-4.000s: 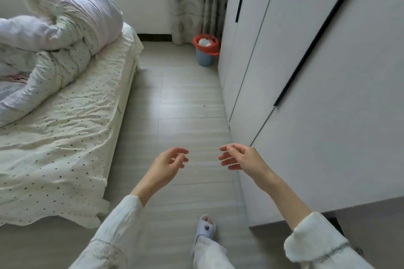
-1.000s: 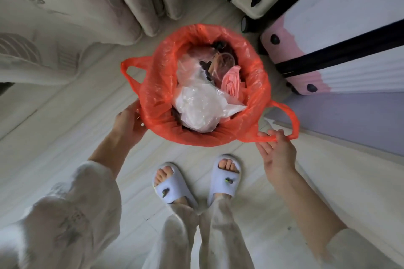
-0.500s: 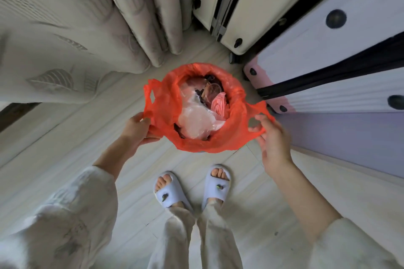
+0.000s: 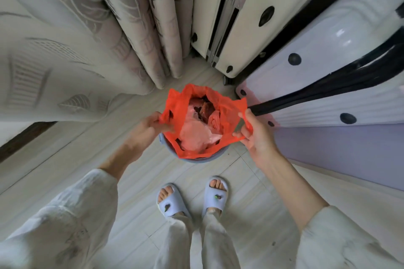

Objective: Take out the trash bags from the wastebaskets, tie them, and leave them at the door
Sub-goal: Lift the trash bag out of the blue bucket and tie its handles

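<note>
- I see the thin, crinkled orange-red plastic trash bag (image 4: 227,109) gaping open, sitting in the round blue plastic wastebasket (image 4: 208,158) on the floor.
- Pale crumpled wrappers fill it.
- My left hand (image 4: 147,131) pinches its left handle loop.
- My right hand (image 4: 256,135) grips the right loop, fingers curled.

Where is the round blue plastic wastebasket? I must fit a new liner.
Head view, centre: the blue wastebasket stands on the floor beneath the red bag, ahead of the slippers.

Open red bag (image 4: 227,107) in blue wastebasket (image 4: 197,160)
</note>
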Tool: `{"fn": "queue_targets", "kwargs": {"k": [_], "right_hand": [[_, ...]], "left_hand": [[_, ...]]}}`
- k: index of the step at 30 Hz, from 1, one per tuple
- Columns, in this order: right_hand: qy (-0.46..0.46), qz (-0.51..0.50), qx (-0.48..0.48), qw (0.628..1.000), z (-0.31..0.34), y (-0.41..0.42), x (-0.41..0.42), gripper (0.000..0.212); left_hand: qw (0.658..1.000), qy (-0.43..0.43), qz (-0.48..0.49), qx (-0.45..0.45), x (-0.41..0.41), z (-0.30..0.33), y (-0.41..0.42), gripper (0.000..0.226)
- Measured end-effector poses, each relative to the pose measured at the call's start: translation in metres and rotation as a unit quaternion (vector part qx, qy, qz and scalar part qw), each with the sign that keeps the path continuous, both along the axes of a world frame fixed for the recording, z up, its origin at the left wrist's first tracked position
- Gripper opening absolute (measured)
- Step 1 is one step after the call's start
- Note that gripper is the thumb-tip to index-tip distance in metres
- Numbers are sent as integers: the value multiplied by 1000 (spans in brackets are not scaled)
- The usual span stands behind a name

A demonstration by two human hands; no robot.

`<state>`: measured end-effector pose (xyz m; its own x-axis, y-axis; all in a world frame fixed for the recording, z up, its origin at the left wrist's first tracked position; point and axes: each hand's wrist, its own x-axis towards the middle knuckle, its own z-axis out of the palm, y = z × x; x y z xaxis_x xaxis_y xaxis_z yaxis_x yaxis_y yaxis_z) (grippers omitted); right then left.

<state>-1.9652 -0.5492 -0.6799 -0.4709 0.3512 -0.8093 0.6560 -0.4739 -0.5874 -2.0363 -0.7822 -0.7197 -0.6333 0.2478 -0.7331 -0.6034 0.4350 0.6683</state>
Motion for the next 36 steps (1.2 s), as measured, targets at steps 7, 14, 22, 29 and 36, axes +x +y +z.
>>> {"fn": "queue_targets", "kwargs": {"k": [7, 14, 22, 29, 36], "right_hand": [[-3, 63, 40, 997, 47, -2, -18, 28], [29, 40, 16, 999, 115, -3, -5, 25], [116, 82, 59, 988, 203, -9, -5, 24], [155, 162, 110, 968, 263, -20, 20, 24], [173, 225, 91, 955, 295, -16, 95, 23]], "left_hand": [[997, 6, -70, -33, -3, 56, 14, 11], [1000, 9, -26, 8, 18, 139, 5, 27], [995, 58, 27, 82, 34, 231, 8, 15], [990, 116, 49, 69, 72, 287, -2, 15], [978, 183, 93, 38, 168, 315, -7, 12]]}}
